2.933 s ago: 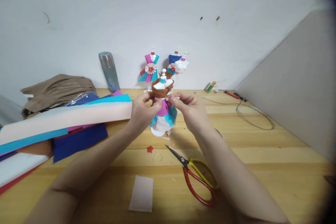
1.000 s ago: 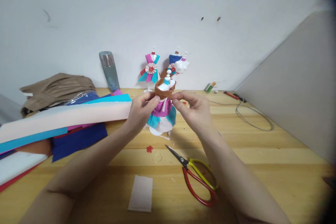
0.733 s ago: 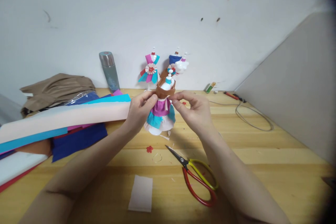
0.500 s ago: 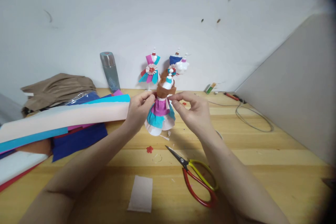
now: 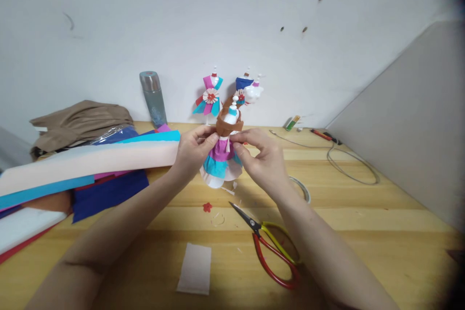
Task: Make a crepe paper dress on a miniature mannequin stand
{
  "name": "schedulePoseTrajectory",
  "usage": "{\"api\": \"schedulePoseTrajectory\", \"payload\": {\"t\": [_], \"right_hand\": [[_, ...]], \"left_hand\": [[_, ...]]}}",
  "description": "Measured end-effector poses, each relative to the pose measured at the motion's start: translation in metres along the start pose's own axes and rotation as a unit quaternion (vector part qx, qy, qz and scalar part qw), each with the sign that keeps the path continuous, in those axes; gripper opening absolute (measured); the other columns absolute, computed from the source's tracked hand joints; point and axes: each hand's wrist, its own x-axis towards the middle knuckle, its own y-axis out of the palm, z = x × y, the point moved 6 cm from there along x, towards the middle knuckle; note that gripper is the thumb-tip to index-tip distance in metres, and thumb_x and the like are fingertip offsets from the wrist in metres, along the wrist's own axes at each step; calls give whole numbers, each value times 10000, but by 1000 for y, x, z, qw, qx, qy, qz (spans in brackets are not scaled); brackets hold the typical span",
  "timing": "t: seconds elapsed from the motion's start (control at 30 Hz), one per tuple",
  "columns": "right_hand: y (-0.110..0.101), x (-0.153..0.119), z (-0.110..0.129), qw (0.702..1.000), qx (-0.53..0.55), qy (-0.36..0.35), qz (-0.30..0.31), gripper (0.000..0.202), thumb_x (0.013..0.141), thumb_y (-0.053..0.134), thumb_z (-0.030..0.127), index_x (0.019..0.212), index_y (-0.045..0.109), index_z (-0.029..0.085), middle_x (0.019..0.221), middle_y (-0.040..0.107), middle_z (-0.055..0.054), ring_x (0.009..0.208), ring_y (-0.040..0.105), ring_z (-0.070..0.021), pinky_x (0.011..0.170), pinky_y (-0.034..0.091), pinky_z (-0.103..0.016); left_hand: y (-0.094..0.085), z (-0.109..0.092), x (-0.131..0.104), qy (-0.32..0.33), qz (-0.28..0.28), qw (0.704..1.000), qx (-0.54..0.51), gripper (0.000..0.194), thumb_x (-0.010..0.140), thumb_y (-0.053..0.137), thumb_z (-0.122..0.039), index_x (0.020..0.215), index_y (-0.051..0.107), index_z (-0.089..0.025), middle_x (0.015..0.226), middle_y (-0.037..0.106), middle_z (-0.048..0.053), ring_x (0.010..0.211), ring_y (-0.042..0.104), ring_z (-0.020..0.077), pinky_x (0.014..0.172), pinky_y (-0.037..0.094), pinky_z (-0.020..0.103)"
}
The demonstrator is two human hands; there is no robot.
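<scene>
1 mini dress form (image 5: 222,149) is held btwn 2 hands, mid-table, tilted slightly w/ its top to the R. It's dressed in 1 brown top (image 5: 227,127) & 3 skirt layers: magenta, teal, pale pink. By the L hand (image 5: 194,149) it's gripped at the waist, thumb in front. By the R hand (image 5: 264,157) the other side of the waist is met w/ thumb & forefinger, close to 1 pale strip (image 5: 228,145); whether the strip is pinched can't be told.

Behind, by the wall, 3 more forms are seen: 1 magenta-&-teal form (image 5: 209,107), 1 blue-&-brown form (image 5: 244,83) & 1 white form (image 5: 253,92), the first 2 decorated w/ 1 flower each. In front, 1 pr. scissors (image 5: 256,226) is laid w/ handles spread, nr. 1 red flower cutout (image 5: 207,207) & 1 pale rectangle (image 5: 194,269). 1 ring (image 5: 303,188), approx. half, is hidden by the R forearm. On the L side, 1 bottle (image 5: 153,99), 1 brown cloth (image 5: 82,121) & a multicol. sheet pile (image 5: 90,162) are placed, no. of sheets unclear.
</scene>
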Motion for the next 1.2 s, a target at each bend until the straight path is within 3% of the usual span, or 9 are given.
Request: {"api": "schedulePoseTrajectory", "payload": {"t": [0.2, 0.37, 0.57, 0.7, 0.87, 1.0, 1.07, 1.2], "right_hand": [[2, -4, 17, 993, -90, -76, -13, 199, 904, 529, 195, 815, 707, 198, 789, 675, -83, 820, 612, -238, 743, 511, -407], [8, -7, 25, 991, -94, -90, -25, 209, 920, 512, 228, 805, 684, 200, 783, 658, -86, 813, 602, -240, 747, 498, -420], [9, -8, 18, 993, -84, -57, -56, 178, 877, 627, 358, 779, 617, 210, 775, 638, -60, 807, 604, -237, 740, 486, -403], [4, -5, 14, 993, -88, -50, -62, 220, 839, 686, 351, 728, 554, 215, 708, 611, -22, 728, 580, -208, 693, 447, -365], [2, -3, 6, 996, -75, 3, -51, 223, 809, 695, 349, 718, 532, 226, 728, 624, -11, 742, 579, -203, 699, 454, -351], [3, -2, -3, 998, -37, 37, -44, 149, 831, 646, 330, 747, 575, 229, 752, 654, -18, 749, 598, -204, 716, 476, -353], [5, -1, -5, 999, -18, 29, -34, 86, 850, 614, 301, 810, 636, 227, 827, 697, -39, 811, 625, -221, 768, 490, -375], [7, 3, -8, 1000, 21, 6, -13, 150, 868, 584, 261, 939, 713, 235, 972, 751, -61, 922, 655, -246, 857, 499, -418]], "left_hand": [[1, 0, 0, 19, 3, 1000, -4, 173, 673, 750, -262, 786, 701, -142, 797, 745, 41, 725, 679, 153, 740, 554, 285], [0, 2, -1, 17, -12, 1000, 6, 143, 663, 745, -252, 742, 679, -152, 730, 701, 8, 666, 631, 125, 675, 520, 257], [-1, 0, 0, -14, -13, 999, -29, 186, 616, 777, -259, 703, 650, -155, 691, 680, -3, 627, 603, 108, 640, 502, 245], [0, -4, -3, -58, -3, 998, -34, 244, 567, 814, -259, 698, 638, -151, 700, 680, 8, 654, 618, 121, 656, 521, 260], [2, -15, -5, -53, 25, 998, -10, 170, 627, 754, -269, 694, 651, -151, 680, 666, 4, 626, 588, 108, 619, 490, 240], [-3, -14, 2, -30, 31, 999, 5, 128, 606, 738, -217, 671, 644, -158, 700, 671, 7, 647, 595, 119, 636, 487, 253], [-6, -9, 6, -28, 39, 999, 12, 136, 594, 747, -208, 654, 635, -159, 677, 659, 1, 625, 584, 115, 641, 483, 260], [-8, -2, 11, -2, 38, 999, 23, 164, 583, 757, -242, 620, 617, -165, 648, 638, -4, 626, 581, 124, 650, 481, 273]]}}
